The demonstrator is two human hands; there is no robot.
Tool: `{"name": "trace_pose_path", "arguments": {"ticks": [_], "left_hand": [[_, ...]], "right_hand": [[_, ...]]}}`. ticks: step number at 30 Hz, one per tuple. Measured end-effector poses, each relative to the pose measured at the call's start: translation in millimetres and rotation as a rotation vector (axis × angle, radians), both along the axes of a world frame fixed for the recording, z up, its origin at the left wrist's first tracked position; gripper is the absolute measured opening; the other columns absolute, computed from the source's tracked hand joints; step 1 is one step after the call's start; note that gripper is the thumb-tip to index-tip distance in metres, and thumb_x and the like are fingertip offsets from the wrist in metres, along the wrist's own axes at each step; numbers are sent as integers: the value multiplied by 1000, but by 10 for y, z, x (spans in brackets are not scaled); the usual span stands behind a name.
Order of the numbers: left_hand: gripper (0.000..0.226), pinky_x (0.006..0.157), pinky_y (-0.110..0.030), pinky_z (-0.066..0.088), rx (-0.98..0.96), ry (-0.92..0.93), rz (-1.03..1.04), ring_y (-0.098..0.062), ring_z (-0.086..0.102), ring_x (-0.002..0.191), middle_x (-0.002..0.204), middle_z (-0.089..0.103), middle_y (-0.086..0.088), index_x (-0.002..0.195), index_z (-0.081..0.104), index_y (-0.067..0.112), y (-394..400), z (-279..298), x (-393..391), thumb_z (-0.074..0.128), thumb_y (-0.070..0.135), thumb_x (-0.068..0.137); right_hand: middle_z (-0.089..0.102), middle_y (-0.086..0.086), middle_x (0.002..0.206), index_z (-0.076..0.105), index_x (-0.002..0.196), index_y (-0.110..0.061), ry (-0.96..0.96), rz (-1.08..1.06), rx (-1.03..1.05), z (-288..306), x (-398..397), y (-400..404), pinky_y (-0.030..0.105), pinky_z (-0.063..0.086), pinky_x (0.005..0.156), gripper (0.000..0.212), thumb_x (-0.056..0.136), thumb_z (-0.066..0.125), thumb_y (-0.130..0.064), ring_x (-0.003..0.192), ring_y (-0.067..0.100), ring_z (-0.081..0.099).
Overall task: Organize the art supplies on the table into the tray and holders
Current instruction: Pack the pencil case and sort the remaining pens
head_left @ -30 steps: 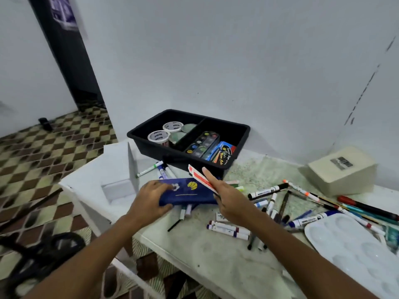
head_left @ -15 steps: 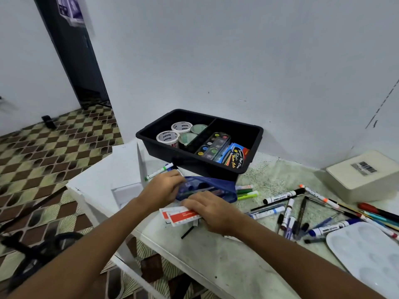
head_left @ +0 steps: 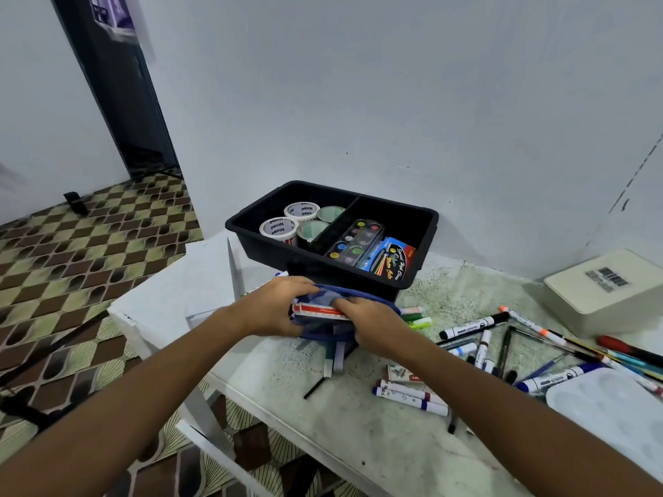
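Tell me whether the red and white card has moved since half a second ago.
Yes. The red and white card lay on the table nearer than the blue pouch; now it sits in the pouch's mouth, closer to the black tray.

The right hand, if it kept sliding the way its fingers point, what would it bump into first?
The right hand points left, into the open blue pencil pouch, pinching a red-and-white ruler. Going straight on, it would probably meet the left hand gripping the pouch's other end, though depth is hard to judge.
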State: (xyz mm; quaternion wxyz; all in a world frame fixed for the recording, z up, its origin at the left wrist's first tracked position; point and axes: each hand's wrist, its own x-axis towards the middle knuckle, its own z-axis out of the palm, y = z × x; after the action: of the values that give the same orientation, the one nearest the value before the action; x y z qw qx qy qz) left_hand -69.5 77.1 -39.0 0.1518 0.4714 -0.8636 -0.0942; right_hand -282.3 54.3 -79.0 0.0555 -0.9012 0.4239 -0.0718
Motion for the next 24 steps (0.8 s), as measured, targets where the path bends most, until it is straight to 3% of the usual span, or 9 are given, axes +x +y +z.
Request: {"name": "trace_pose_path", "arguments": {"ticks": [5, 9, 12, 14, 18, 21, 24], "left_hand": [[61, 80, -10, 39, 39, -18, 33, -14, 55, 101, 117, 60, -2, 126, 59, 11, 8, 76, -22, 81, 26, 71], [63, 71, -1, 39, 102, -19, 63, -9, 53, 97, 118, 58, 0, 128, 57, 13, -34, 51, -24, 81, 23, 70], [65, 70, -6, 45, 140, 2, 104, -7, 52, 95, 119, 57, 1, 129, 56, 13, -76, 29, -6, 81, 19, 69], [65, 69, -6, 46, 157, 18, 118, -6, 52, 96, 119, 56, 2, 129, 56, 13, -98, 29, 3, 81, 17, 69], [61, 73, -13, 51, 172, 59, 128, -9, 56, 97, 118, 58, 1, 127, 58, 13, -112, 29, -10, 81, 16, 70], [61, 77, -21, 55, 171, 78, 122, -10, 56, 97, 116, 58, 2, 126, 59, 13, -94, 42, -34, 82, 15, 69], [60, 77, -23, 56, 168, 91, 126, -10, 57, 96, 115, 59, 1, 124, 59, 14, -103, 33, -28, 82, 16, 69]], "right_hand": [[60, 12, 116, 55, 125, -19, 125, -77, 52, 63, 3, -124, 44, 52, 83, 43, 85, 50, -4, 103, 33, 59], [62, 10, 113, 60, 118, -15, 77, -118, 121, 131, 26, -151, 44, 54, 81, 38, 82, 58, -5, 99, 30, 60], [61, 8, 110, 61, 109, -17, -35, -121, 184, 160, 25, -155, 42, 54, 80, 30, 80, 64, -10, 96, 28, 60], [61, 8, 108, 59, 104, -16, -28, -112, 115, 167, 22, -95, 37, 51, 77, 21, 83, 62, -12, 96, 29, 59], [62, 10, 102, 59, 103, -10, 27, -64, -222, 90, 2, 13, 36, 43, 67, 16, 89, 55, -13, 90, 32, 61], [61, 6, 74, 65, 81, -12, 88, -40, -340, 48, 1, 60, 26, 33, 42, 27, 61, 83, -16, 51, 26, 61], [58, 0, 64, 64, 71, -17, 140, -65, -391, -22, 7, 18, 21, 26, 39, 39, 43, 91, -23, 41, 20, 55]]}}
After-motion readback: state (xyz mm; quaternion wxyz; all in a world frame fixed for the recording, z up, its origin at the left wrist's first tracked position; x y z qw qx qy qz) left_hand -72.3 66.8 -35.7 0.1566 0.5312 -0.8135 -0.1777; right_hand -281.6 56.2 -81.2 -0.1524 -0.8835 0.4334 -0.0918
